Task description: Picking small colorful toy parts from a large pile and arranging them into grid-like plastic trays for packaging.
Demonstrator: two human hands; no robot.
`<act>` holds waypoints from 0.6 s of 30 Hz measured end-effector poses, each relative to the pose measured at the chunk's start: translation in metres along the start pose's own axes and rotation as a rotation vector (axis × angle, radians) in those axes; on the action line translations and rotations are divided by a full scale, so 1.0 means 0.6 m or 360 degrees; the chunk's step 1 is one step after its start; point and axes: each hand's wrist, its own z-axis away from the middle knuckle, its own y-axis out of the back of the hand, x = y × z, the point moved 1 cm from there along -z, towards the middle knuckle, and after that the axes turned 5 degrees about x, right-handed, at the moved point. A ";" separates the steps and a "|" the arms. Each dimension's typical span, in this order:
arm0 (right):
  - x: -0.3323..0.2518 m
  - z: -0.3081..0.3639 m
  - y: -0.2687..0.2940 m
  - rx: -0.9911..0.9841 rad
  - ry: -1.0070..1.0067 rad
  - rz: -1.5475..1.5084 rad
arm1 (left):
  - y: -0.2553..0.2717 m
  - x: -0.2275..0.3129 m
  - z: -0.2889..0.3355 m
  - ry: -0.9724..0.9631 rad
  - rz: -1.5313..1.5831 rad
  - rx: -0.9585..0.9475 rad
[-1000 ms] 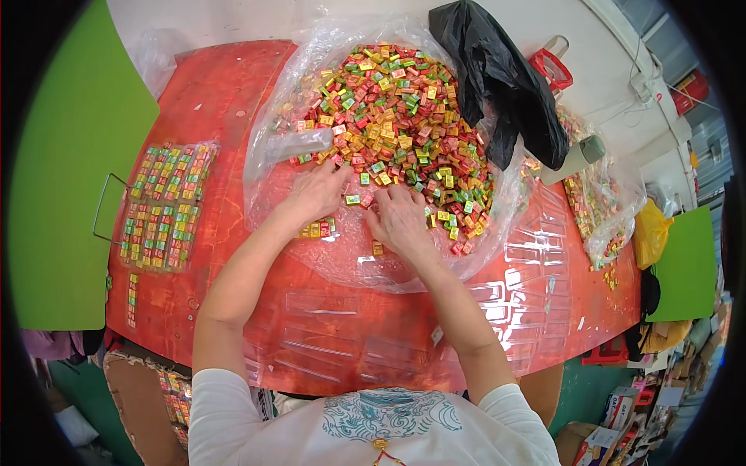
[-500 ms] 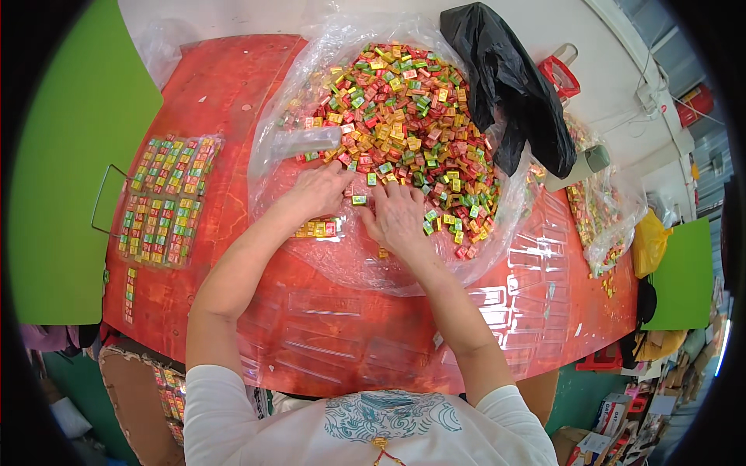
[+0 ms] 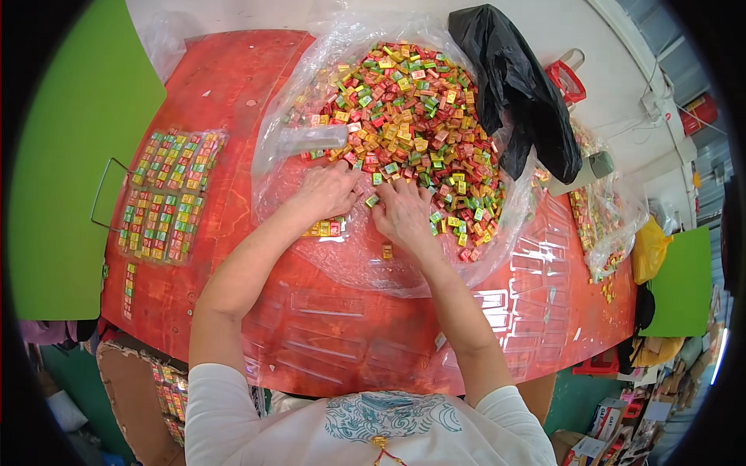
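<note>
Both hands, left hand (image 3: 330, 190) and right hand (image 3: 402, 211), rest palm-down at the candy pile's (image 3: 412, 116) near edge, fingers loosely curled for sorting pieces. Whether either grip pinches a candy cannot be told; a small sorted row (image 3: 326, 228) lies just beside the left hand.

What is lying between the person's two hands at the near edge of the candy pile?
In the head view, a few loose wrapped candies on clear plastic sheet lie between left hand and right hand.

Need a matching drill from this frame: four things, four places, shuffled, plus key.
Things:
1. black bag
2. filled candy trays
3. loose candy heap
4. yellow bag

Places:
A. on clear plastic sheet, beyond both hands
B. far right, off the red table's edge
C. left side of the red table
D. right of the heap, at the table's far edge

Pairs: 1-D, 2-C, 3-A, 4-B
</note>
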 end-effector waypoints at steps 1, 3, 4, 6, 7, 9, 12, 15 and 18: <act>0.003 0.005 0.005 0.0083 -0.0015 -0.0061 | -0.001 0.004 -0.001 0.0000 0.0003 0.0001; 0.013 0.021 0.013 0.0138 -0.0021 -0.0099 | -0.003 0.012 -0.002 0.0031 0.0027 0.0002; 0.018 0.029 0.018 0.0194 -0.0028 -0.0139 | -0.003 0.014 -0.002 0.0029 0.0030 0.0002; 0.025 0.044 0.032 0.0157 -0.0048 -0.0127 | -0.005 0.017 -0.004 0.0049 0.0005 -0.0064; 0.027 0.052 0.040 0.0122 -0.0067 -0.0118 | -0.004 0.015 -0.004 0.0044 0.0007 -0.0066; 0.030 0.066 0.049 0.0043 -0.0104 -0.0101 | 0.000 0.005 0.000 0.0097 0.0097 -0.0006; 0.021 0.081 0.068 -0.0120 -0.0179 -0.0092 | -0.002 0.000 0.007 -0.0086 0.0058 0.0116; 0.020 0.086 0.066 -0.0205 -0.0217 -0.0070 | -0.005 0.009 -0.005 -0.0037 0.0035 0.0005; 0.018 0.085 0.055 -0.0200 -0.0186 -0.0026 | -0.002 0.017 -0.008 -0.0006 -0.0028 -0.0147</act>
